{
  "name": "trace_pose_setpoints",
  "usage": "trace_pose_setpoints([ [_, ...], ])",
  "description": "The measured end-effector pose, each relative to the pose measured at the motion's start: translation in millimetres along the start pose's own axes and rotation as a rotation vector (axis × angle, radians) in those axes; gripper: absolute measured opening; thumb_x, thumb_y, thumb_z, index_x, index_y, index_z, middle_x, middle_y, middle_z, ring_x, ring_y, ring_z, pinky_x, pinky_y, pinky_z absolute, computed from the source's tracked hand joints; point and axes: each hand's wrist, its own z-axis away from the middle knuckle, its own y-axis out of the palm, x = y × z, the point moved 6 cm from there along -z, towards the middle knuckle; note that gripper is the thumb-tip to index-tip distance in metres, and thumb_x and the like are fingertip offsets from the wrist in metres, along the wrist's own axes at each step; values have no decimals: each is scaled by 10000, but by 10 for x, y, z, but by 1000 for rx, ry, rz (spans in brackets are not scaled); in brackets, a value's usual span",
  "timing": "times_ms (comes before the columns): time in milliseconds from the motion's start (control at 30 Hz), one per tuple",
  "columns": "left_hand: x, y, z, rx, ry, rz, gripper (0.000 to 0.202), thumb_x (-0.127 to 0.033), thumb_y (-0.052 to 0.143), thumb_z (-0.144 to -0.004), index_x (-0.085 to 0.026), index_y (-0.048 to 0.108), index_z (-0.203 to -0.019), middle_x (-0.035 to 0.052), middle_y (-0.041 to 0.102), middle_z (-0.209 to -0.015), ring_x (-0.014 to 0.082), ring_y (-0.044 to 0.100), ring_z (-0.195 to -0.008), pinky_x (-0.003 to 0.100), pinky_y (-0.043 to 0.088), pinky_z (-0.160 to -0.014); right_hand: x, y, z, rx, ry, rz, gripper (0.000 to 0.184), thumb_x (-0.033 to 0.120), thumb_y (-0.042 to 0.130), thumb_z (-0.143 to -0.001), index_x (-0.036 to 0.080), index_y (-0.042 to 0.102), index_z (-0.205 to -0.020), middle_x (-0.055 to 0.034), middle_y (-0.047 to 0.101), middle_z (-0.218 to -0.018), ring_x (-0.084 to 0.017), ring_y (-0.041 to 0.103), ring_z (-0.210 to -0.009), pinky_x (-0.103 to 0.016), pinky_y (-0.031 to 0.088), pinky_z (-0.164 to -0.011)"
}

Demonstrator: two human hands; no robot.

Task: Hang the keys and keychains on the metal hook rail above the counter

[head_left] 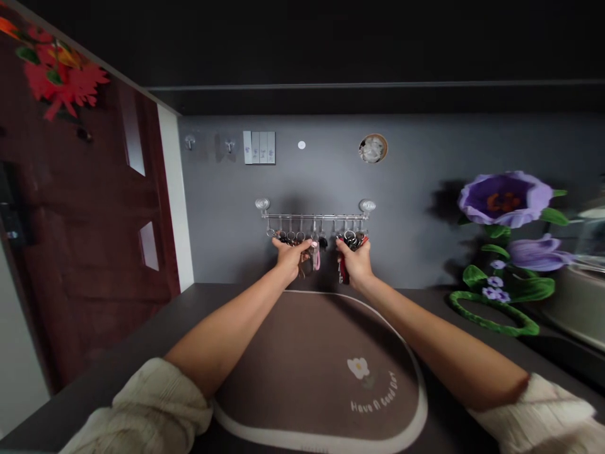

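Observation:
A clear hook rail (312, 217) is fixed to the grey back wall by two round suction cups, and several sets of keys hang from its hooks. My left hand (289, 255) is closed around keys at the left half of the rail; a pink strap (316, 257) dangles beside its thumb. At the right half, my right hand (358, 260) is closed on another bunch of keys (350, 238) with a red strap hanging below. The fingers of both hands partly hide what they grip. The keys appear to be still on the hooks.
A brown mat (321, 359) with a white rim lies on the dark shelf. Purple fabric flowers (505, 200) with a green base stand to the right. A labelled switch panel (259, 147) and a round hole (373, 149) are above. A dark red door (94, 239) is left.

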Motion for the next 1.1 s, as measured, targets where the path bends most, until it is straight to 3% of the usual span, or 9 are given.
trace_pose_setpoints([
  [133,-82,14,-6,-70,-105,14,690,-92,679,-567,-258,196,-1032,-71,501,-664,53,490,-414,180,410,-412,114,-15,-32,37,50,-21,415,366,595,-627,245,320,-913,67,488,-583,-58,398,-376,-195,347,-355],
  [333,-343,59,-18,-141,-106,37,479,-62,585,-669,-242,224,-927,-23,538,-728,81,541,-461,167,410,-386,263,45,-79,21,112,-44,311,347,575,-668,215,372,-863,44,506,-538,-62,419,-379,-200,366,-370],
  [433,-431,168,-50,-148,-159,19,477,6,543,-673,-236,222,-931,-29,529,-696,87,539,-449,175,418,-376,401,74,-140,-1,94,-62,296,313,582,-673,204,379,-859,51,482,-506,-60,420,-380,-193,368,-367],
  [633,-674,475,-216,-169,-138,39,421,14,518,-689,-216,263,-934,-20,511,-710,52,513,-418,168,438,-401,728,160,-310,7,66,-109,337,233,623,-642,181,376,-866,72,455,-488,-43,407,-367,-174,352,-359],
  [733,-770,545,-214,-109,-146,86,390,14,511,-695,-200,286,-930,-11,505,-704,58,533,-458,164,452,-431,882,157,-297,54,44,-100,324,244,604,-661,183,368,-875,70,462,-505,-35,394,-363,-173,347,-363],
  [867,-942,461,37,29,-83,93,459,17,522,-684,-232,260,-967,-14,514,-733,83,557,-504,194,467,-443,1032,44,-44,164,28,-66,328,247,607,-658,199,364,-873,66,474,-529,-31,382,-369,-174,344,-367],
  [1000,-1084,228,529,111,-92,90,470,8,524,-687,-245,253,-976,0,520,-765,100,574,-536,194,466,-447,1070,-137,417,287,89,29,294,232,606,-657,199,375,-836,50,488,-545,-34,378,-366,-181,338,-356],
  [1100,-1050,4,912,137,-152,51,446,-2,517,-696,-240,251,-964,12,515,-768,124,591,-577,183,457,-440,948,-285,771,345,190,127,249,227,588,-666,192,374,-789,36,498,-551,-38,377,-346,-190,336,-337],
])
